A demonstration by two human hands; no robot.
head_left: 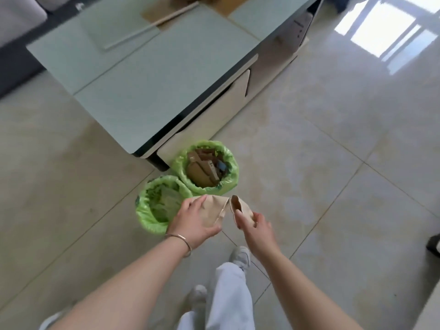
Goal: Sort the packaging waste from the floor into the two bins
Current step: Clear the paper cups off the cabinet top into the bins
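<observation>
Cardboard point(214, 210) hung folded between my hands just above both bins: my left hand point(192, 222) gripped the larger flap, my right hand's point(254, 225) fingers pinched the smaller. Best flattened tight, then dropped into the cardboard-filled bin point(204, 167), I judged.
</observation>
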